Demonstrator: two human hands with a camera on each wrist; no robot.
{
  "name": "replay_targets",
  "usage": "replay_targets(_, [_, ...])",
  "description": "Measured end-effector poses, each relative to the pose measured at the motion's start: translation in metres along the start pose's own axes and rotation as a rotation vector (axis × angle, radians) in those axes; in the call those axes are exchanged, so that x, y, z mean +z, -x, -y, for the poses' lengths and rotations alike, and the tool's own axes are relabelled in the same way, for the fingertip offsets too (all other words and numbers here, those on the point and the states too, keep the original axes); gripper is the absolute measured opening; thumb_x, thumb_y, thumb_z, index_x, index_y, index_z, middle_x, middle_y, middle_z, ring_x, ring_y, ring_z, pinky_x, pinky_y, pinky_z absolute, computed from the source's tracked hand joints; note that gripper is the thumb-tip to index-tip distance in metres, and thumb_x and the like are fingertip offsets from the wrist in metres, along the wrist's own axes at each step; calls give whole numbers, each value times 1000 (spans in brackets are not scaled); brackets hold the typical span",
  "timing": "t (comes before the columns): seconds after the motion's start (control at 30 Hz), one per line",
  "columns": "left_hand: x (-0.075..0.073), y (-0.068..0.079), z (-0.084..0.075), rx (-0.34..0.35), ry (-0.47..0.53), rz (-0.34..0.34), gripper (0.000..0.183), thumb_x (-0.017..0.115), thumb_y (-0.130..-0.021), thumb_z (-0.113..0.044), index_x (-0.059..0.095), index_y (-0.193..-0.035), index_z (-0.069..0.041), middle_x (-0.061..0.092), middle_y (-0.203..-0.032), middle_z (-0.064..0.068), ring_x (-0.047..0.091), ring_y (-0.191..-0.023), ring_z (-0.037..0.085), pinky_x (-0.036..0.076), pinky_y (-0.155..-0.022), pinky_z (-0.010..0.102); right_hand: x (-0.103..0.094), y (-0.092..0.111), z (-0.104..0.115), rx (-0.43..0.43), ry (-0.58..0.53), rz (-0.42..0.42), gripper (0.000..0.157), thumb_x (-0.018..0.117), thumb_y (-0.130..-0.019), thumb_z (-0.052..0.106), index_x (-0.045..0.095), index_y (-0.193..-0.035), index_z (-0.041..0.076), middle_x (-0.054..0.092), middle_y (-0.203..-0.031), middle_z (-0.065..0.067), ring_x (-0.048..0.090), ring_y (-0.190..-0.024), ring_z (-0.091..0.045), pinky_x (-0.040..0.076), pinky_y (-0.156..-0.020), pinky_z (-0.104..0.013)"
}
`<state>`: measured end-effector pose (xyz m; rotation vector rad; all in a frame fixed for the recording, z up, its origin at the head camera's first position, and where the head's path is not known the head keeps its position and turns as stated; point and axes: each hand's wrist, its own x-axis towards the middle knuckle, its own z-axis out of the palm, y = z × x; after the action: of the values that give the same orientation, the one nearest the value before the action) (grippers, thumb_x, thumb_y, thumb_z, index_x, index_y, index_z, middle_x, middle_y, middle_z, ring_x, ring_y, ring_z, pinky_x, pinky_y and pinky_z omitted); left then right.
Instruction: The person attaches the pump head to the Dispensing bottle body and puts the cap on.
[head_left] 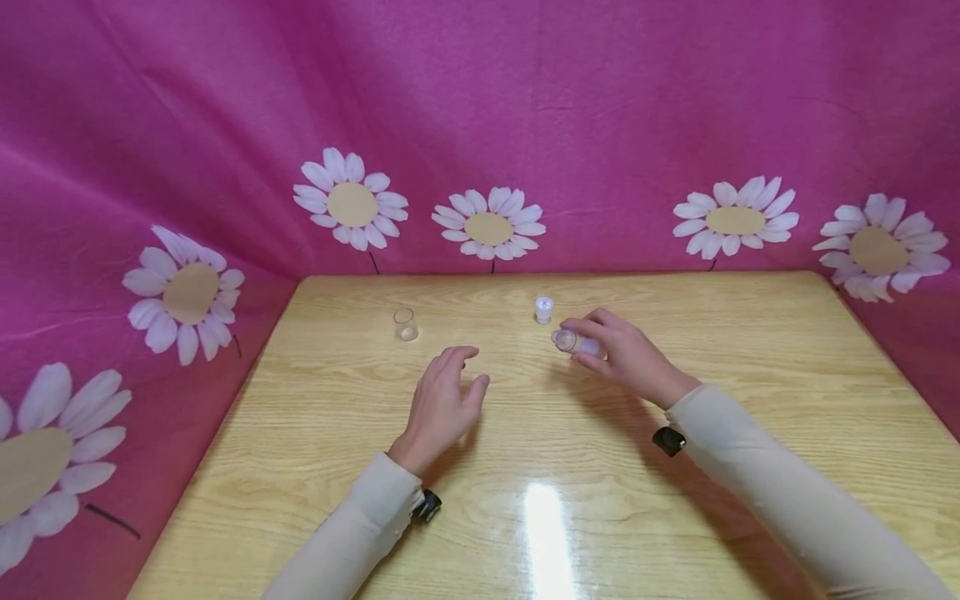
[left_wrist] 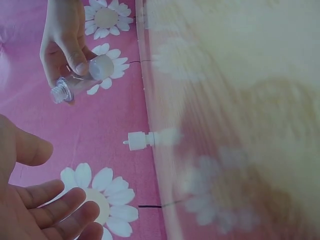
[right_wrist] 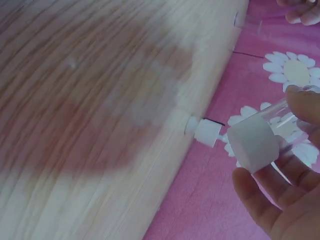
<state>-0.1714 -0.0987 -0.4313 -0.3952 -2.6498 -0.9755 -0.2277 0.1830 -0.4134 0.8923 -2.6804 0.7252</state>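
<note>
My right hand (head_left: 628, 352) grips a small clear bottle (left_wrist: 75, 86) between thumb and fingers, above the table. Its bare threaded neck tips toward the left, and a white section (right_wrist: 253, 143) covers the opposite end. Just beyond that hand, a small white cap with a thin nozzle tip (head_left: 543, 310) stands upright on the wood. My left hand (head_left: 442, 404) hovers over the middle of the table with relaxed, spread fingers and nothing in it. Farther back and to its left stands a clear cup (head_left: 406, 327).
The light wooden table (head_left: 315, 467) ends at a pink cloth (head_left: 600, 108) with large white daisies, which rises behind it and along both sides. A bright light reflection lies on the tabletop near the front. Small black devices hang under both wrists.
</note>
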Motion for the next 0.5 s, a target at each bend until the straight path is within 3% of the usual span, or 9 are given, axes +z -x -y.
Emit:
replay_targets(0.2, [-1,-1,1,-9,8,4,40,64,-94,-22,60,-129,-4,64,-129,11,60,-119,30,50,-98,46,5,-2,4,6,43,-3,44,77,-86,15,64,-128,10,62,-104,-12,53,-77,-18,47,-67,-32])
replay_targets(0.5, [-3,1,4,-36,-4,16,40,64,-94,-24,60,-129,-5,63,-131,11,58,-123,31,48,-102,47,10,-2,8,37,41,46,42,77,-86,16,66,-126,13,62,-102,-13,57,-80,-21,48,-68,-33])
